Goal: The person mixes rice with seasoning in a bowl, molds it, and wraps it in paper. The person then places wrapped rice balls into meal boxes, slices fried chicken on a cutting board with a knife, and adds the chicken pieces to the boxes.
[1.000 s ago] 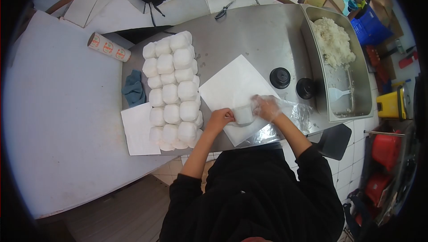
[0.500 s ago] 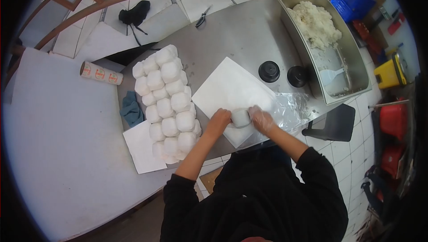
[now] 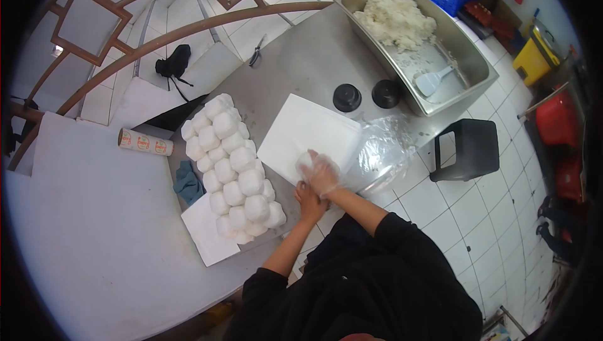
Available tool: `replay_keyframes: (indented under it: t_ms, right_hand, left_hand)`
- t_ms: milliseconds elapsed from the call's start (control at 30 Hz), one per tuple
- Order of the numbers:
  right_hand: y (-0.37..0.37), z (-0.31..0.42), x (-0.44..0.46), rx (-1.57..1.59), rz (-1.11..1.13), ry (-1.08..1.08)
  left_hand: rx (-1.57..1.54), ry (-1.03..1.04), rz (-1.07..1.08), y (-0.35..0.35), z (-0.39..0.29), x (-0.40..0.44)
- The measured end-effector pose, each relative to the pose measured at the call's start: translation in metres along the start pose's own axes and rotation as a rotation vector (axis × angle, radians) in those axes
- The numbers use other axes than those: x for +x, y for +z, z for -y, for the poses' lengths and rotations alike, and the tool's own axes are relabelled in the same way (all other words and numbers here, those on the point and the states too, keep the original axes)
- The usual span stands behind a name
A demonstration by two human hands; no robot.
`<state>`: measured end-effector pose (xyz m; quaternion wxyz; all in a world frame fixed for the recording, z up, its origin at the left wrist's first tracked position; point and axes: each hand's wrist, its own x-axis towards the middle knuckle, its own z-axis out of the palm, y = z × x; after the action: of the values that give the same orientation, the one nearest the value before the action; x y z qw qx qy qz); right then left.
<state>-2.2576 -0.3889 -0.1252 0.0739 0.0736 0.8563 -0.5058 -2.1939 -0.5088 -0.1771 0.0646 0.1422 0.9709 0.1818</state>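
Note:
My right hand [image 3: 321, 175], in a clear plastic glove, lies with fingers apart on the near part of a stack of white paper sheets [image 3: 308, 130]. Just below it, my left hand [image 3: 308, 200] is at the stack's near corner, close under the right wrist; its fingers are partly hidden, and whether they grip the paper is unclear. To the left stands a pile of several white wrapped parcels [image 3: 231, 166]. Clear plastic film [image 3: 383, 152] lies to the right of the paper. Neither hand shows a parcel in it.
Two black round objects [image 3: 347, 97] sit beyond the paper. A metal tray [image 3: 426, 103] holds white rice [image 3: 397, 21] and a spatula [image 3: 433, 81]. Scissors [image 3: 256, 51], a blue cloth [image 3: 188, 183], a printed tube [image 3: 146, 142] and a black stool [image 3: 474, 149] are also around.
The parcel between my hands is gone from there, and one more appears at the pile's near right corner. My hands have come together at the paper's near corner. The view has turned.

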Motion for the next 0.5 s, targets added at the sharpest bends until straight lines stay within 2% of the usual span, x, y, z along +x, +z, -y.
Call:
replay_keyframes:
  t_ms: [33,67,100,133,200,233,267,300,367,400,433,467,500]
  right_hand:
    - [0.004,-0.009,-0.002,0.176,-0.097,0.028]
    - [-0.004,-0.010,-0.013,0.181,-0.117,0.025]
    - [-0.016,-0.009,-0.027,0.456,-0.160,0.072]
    - [-0.028,-0.009,-0.043,0.735,-0.207,0.115]
    - [-0.049,-0.017,-0.076,0.667,-0.268,0.046]
    - [-0.060,-0.023,-0.096,0.586,-0.287,-0.018]
    - [-0.075,-0.026,-0.116,0.431,-0.295,0.035]
    - [-0.078,-0.048,-0.127,0.419,-0.322,0.037]
    - [-0.084,-0.097,-0.144,0.415,-0.382,0.057]
    - [-0.104,-0.098,-0.162,0.405,-0.412,0.055]
    - [-0.122,-0.100,-0.183,0.833,-0.345,0.265]
    - [-0.134,-0.100,-0.200,1.262,-0.255,0.471]
    - [-0.131,-0.111,-0.212,1.263,-0.280,0.469]
  left_hand:
    - [0.002,0.009,-0.002,0.000,0.002,-0.006]
    - [-0.598,0.040,-0.004,-0.003,0.001,-0.008]
    - [-1.196,0.074,0.014,-0.009,-0.005,-0.006]
    - [-1.189,0.103,0.037,-0.014,-0.012,-0.007]
    - [-1.711,-0.033,0.189,-0.038,-0.048,-0.023]
    - [-1.839,-0.088,0.243,-0.037,-0.066,-0.029]
    - [-1.965,-0.152,0.293,-0.035,-0.083,-0.035]
    - [-1.973,-0.135,0.322,-0.027,-0.098,-0.037]
    - [-1.577,-0.208,0.462,-0.013,-0.124,-0.033]
    - [-1.307,-0.108,0.657,-0.017,-0.134,-0.019]
    - [-1.306,-0.082,0.676,-0.021,-0.146,-0.003]
    - [-0.732,0.017,0.864,-0.048,-0.178,0.016]
    - [-0.142,0.112,0.986,-0.064,-0.199,0.029]
